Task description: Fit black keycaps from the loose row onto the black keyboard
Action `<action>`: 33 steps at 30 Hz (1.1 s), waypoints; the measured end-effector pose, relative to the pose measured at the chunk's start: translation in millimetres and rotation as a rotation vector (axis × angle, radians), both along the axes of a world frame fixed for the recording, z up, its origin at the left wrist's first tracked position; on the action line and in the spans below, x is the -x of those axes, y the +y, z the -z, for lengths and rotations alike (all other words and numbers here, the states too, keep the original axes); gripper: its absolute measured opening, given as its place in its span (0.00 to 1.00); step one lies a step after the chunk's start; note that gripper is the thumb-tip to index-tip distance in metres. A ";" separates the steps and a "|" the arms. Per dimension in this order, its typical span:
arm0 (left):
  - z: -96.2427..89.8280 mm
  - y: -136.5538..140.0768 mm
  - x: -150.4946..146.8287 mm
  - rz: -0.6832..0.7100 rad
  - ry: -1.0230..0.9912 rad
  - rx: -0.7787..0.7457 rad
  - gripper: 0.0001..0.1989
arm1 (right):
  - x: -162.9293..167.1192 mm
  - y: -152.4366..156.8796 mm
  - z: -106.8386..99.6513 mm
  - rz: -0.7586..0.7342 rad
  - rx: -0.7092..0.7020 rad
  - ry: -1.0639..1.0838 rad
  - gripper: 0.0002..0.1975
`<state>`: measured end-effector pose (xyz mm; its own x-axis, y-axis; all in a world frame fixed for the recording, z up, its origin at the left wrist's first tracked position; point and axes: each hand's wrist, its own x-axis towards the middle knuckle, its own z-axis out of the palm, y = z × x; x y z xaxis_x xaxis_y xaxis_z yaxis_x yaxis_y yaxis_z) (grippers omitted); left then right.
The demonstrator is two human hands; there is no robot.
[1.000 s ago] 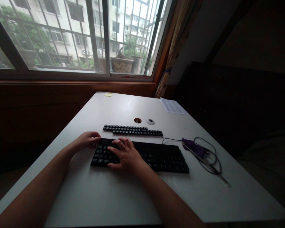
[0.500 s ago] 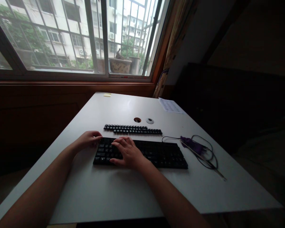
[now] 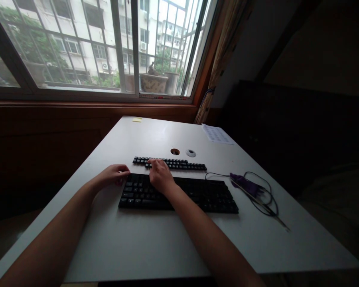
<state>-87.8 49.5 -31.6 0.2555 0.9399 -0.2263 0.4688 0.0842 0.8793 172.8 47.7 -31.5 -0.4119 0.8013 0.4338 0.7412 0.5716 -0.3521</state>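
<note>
A black keyboard (image 3: 203, 195) lies on the white desk, several of its keys showing at the left end. At its upper left corner, my left hand (image 3: 118, 174) has curled fingers and its fingertips pinch the edge. Behind the keyboard stand rows of loose black keycaps (image 3: 185, 164). My right hand (image 3: 160, 175) reaches across the keyboard to these rows. Its fingers are bent close together, with the fingertips at the left part of the rows. Whatever lies between them is hidden by the hand.
On the right, a coiled black cable (image 3: 269, 191) lies with a purple cloth (image 3: 248, 185) and a thin stick (image 3: 283, 224). Behind the keycaps are a round desk hole (image 3: 175, 152) and a ring-shaped cover (image 3: 190, 153). Printed paper (image 3: 217, 134) and a yellow note (image 3: 137, 119) lie farther back.
My right hand has moved forward from over the keyboard's keys to the loose keycaps, its spread fingers drawing together. My left hand stays at the keyboard's corner. The view has shifted slightly.
</note>
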 end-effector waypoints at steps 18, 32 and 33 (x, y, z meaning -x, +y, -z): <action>2.2 1.1 0.8 0.008 0.009 0.001 0.22 | 0.8 -6.5 3.3 -0.055 0.048 -0.020 0.20; 1.0 -0.3 0.4 0.005 0.017 -0.007 0.21 | -2.6 -5.1 5.5 -0.091 0.004 -0.149 0.18; 1.2 -0.2 0.5 0.005 0.019 -0.006 0.22 | -2.5 -4.7 5.8 -0.095 0.004 -0.151 0.18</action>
<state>-88.3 49.3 -32.8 0.2559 0.9401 -0.2253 0.4862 0.0763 0.8705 175.4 43.0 -37.3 -0.5460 0.7575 0.3580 0.7288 0.6402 -0.2430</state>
